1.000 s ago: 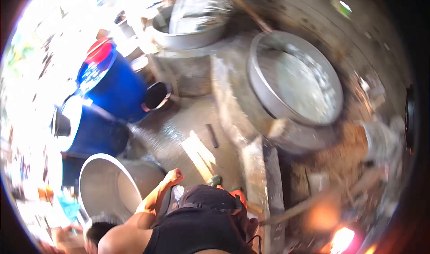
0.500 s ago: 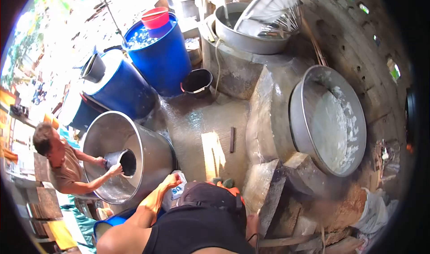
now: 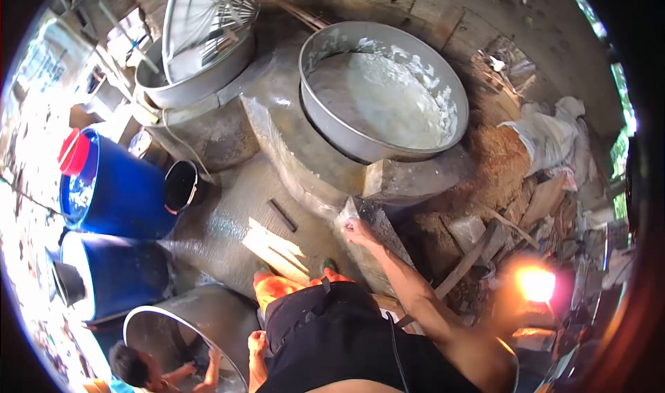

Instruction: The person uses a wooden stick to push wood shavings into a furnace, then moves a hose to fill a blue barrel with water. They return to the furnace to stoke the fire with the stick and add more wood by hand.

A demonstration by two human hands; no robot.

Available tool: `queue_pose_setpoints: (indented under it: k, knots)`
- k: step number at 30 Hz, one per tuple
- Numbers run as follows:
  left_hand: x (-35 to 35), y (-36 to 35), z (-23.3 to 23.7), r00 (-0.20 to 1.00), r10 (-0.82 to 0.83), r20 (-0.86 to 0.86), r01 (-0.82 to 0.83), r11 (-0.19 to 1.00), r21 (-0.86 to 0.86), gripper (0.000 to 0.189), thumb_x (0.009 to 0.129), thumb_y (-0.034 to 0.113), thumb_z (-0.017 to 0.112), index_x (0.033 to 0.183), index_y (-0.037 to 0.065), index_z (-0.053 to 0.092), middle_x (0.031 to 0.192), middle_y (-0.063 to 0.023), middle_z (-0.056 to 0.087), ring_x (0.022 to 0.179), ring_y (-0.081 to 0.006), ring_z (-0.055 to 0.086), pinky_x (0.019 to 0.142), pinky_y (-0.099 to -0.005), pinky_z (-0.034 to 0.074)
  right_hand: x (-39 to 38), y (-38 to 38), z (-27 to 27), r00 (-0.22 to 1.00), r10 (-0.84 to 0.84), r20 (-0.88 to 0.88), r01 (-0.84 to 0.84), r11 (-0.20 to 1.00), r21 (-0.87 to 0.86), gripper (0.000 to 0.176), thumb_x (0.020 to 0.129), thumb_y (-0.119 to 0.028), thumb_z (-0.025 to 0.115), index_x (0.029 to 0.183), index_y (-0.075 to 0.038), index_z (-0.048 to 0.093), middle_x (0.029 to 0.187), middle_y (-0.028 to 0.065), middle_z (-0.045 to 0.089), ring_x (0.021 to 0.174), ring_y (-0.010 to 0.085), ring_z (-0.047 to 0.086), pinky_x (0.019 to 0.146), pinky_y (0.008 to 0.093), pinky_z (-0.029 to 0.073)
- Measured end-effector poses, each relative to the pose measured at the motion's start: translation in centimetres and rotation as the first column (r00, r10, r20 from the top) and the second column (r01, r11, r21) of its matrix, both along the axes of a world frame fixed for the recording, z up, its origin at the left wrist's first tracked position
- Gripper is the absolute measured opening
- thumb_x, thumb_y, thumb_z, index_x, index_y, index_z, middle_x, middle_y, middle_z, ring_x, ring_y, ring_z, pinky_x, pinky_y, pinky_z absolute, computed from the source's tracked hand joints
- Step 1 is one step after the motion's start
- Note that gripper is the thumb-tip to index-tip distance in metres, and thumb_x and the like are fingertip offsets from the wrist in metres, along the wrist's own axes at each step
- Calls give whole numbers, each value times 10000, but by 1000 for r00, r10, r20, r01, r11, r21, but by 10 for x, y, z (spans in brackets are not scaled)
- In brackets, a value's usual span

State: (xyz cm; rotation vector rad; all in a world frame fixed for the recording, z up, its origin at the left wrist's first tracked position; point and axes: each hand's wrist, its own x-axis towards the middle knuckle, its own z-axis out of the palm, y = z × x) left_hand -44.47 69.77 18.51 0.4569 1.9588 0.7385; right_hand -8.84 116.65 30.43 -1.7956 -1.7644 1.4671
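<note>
Here, two blue barrels, two steel basins; right hand grip closed on ledge, left hand grip unclear.

We are looking all over, and we are not finding any words, numbers, labels or signs that we can read here.

Blue barrels, one with a red lid; grey metal pan holding white, perhaps foamy, liquid.
</note>
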Motion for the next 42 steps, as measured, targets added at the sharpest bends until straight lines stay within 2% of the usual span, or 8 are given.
queue_pose_setpoints:
  k: [8, 10, 17, 21, 29, 34, 39, 42]
  knots:
    - [-170, 50, -18, 939, 260, 227, -290, 950, 113, 55, 865, 91, 581, 867, 80, 527, 696, 3, 550, 527, -108, 535, 456, -248, 459, 1, -110, -74, 788, 314, 529, -353, 935, -29, 119, 707, -87, 559, 702, -60, 674, 704, 185, 648, 680, 334, 645, 658, 421, 502]
    - [-231, 68, -24, 960, 213, 180, -269, 876, 401, 97, 879, 113, 585, 894, 103, 490, 702, 5, 527, 515, -114, 522, 392, -259, 433, -25, -131, -15, 880, 269, 393, -58, 880, -471, 109, 716, -139, 631, 651, -60, 671, 614, 117, 630, 543, 200, 616, 491, 340, 470]
    - [-434, 152, 41, 930, 306, -205, -213, 901, 378, 95, 884, 119, 573, 925, 37, 548, 726, -19, 555, 587, -97, 509, 528, -242, 442, -140, -178, -14, 932, 97, 349, 73, 894, -443, 160, 779, -164, 616, 869, -52, 687, 767, 107, 689, 643, 193, 662, 546, 356, 506]
    - [-503, 208, 96, 848, 376, -374, -237, 899, 369, 114, 884, 148, 582, 873, 37, 602, 713, -23, 596, 624, -105, 573, 591, -259, 473, -217, -146, -27, 904, 217, 369, -178, 975, -136, 242, 784, -143, 583, 983, -38, 670, 787, 126, 680, 666, 153, 655, 584, 294, 509]
    - [-540, 254, 100, 895, 291, -337, -186, 932, 312, 125, 866, 150, 589, 895, 33, 620, 705, -36, 610, 621, -110, 569, 604, -269, 475, -338, -35, -29, 982, 100, 162, -43, 945, -323, 177, 733, -32, 627, 909, -42, 642, 702, 61, 664, 602, 132, 622, 517, 288, 483]
    - [-570, 212, 63, 791, 223, -569, -92, 964, 249, 191, 828, 218, 607, 877, 34, 626, 808, -149, 640, 799, -308, 621, 750, -388, 484, -368, 22, -100, 964, 221, 145, -178, 949, -260, 138, 749, -75, 569, 777, -43, 701, 656, 112, 662, 531, 178, 624, 463, 318, 481]
    - [-602, 174, 71, 731, 573, -369, -516, 819, 251, 98, 839, 124, 605, 877, 35, 616, 750, -74, 619, 685, -171, 602, 660, -304, 492, -443, 109, -166, 361, 750, 554, -743, 591, -315, 196, 762, -141, 537, 777, -28, 696, 745, 140, 692, 624, 239, 669, 621, 388, 519]
    - [-635, 175, 109, 595, 629, -500, -478, 777, 410, 61, 852, 70, 589, 890, 25, 605, 754, -39, 561, 639, -115, 513, 605, -260, 443, -541, 172, -157, 743, 603, 290, -555, 798, -235, 197, 805, -129, 512, 630, -66, 578, 547, 92, 596, 413, 188, 537, 389, 347, 413]
